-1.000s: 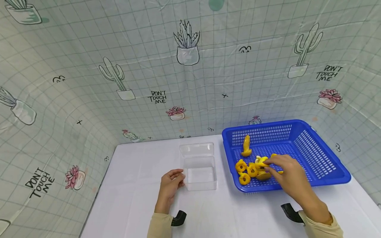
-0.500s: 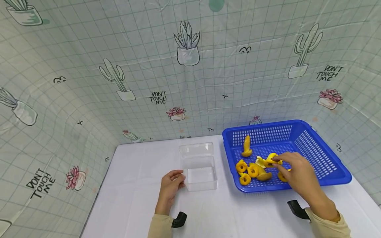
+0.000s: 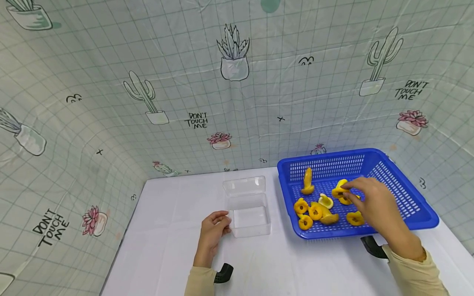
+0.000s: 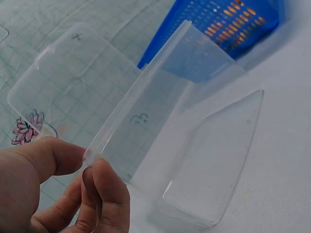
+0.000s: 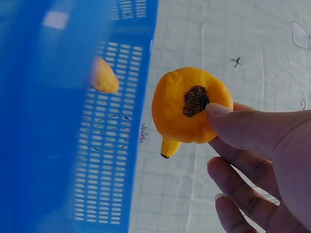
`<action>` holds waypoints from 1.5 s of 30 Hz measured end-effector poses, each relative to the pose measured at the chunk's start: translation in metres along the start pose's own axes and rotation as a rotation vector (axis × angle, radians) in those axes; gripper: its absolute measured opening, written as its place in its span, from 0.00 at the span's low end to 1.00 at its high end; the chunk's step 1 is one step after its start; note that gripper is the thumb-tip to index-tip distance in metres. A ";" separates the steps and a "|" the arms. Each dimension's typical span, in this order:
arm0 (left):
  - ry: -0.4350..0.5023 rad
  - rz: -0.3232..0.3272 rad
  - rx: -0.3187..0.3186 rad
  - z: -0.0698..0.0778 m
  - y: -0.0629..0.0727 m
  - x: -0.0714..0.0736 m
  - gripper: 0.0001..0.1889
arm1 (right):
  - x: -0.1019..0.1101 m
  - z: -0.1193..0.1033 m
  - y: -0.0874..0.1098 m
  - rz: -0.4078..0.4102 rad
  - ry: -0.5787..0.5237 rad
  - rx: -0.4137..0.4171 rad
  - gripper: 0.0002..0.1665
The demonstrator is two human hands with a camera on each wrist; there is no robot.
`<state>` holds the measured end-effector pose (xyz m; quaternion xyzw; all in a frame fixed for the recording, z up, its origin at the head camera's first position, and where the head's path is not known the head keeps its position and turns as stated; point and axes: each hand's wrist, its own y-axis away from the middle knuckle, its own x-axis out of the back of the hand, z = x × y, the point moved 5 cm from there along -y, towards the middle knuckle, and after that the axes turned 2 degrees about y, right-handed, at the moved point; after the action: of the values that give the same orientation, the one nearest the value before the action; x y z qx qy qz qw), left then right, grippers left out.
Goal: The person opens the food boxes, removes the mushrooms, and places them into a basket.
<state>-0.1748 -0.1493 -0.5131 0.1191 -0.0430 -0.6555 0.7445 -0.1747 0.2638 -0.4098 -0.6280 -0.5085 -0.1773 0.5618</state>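
Note:
My left hand (image 3: 213,230) pinches the left rim of a clear plastic box (image 3: 252,231) between thumb and fingers. Its hinged lid (image 3: 244,186) is raised at the back, and the box holds nothing. On the right, over a blue perforated basket (image 3: 418,224), my right hand (image 3: 377,205) pinches a yellow toy banana (image 5: 167,114) between thumb and index finger. The right wrist view shows its round base with a dark rough patch in the middle and a dark-tipped stem behind. Several similar yellow pieces (image 3: 315,211) lie in the basket.
One yellow piece (image 3: 307,181) leans at the basket's back left, and another (image 3: 356,218) lies near its front. A white-and-yellow piece (image 3: 326,201) lies among them. A patterned cloth wall (image 3: 259,107) rises behind the white table (image 3: 170,218).
My right hand has moved right and slightly up with the toy banana, away from the heap, uncovering the white-and-yellow piece and one near the front. My left hand stays at the box.

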 end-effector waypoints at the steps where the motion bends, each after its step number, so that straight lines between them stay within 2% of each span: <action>1: 0.001 -0.001 0.000 0.000 0.000 0.000 0.16 | 0.001 0.000 -0.002 0.002 0.002 0.007 0.13; 7: -0.011 -0.002 0.002 -0.001 -0.002 0.000 0.16 | 0.006 0.004 -0.017 -0.003 0.045 0.032 0.14; 11: -0.011 -0.005 0.005 -0.001 -0.003 0.000 0.16 | 0.006 0.007 -0.025 -0.049 0.060 0.026 0.17; 15: -0.009 -0.005 0.009 -0.001 -0.002 -0.002 0.17 | 0.002 0.007 -0.024 -0.124 0.033 -0.011 0.18; 19: -0.007 -0.007 0.014 -0.002 -0.002 -0.003 0.17 | -0.002 -0.001 -0.018 -0.157 -0.002 -0.011 0.18; 27: -0.001 -0.007 0.025 -0.003 -0.002 -0.002 0.17 | -0.013 -0.026 -0.006 -0.122 -0.072 0.023 0.17; 35: 0.002 -0.022 0.031 -0.007 -0.002 0.001 0.17 | -0.020 -0.051 0.015 -0.041 -0.156 0.027 0.20; 45: 0.031 -0.057 0.027 -0.004 0.006 0.009 0.17 | -0.027 -0.064 0.039 -0.009 -0.200 -0.030 0.19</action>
<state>-0.1669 -0.1572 -0.5167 0.1404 -0.0370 -0.6739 0.7245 -0.1309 0.2012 -0.4319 -0.6487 -0.5620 -0.1240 0.4979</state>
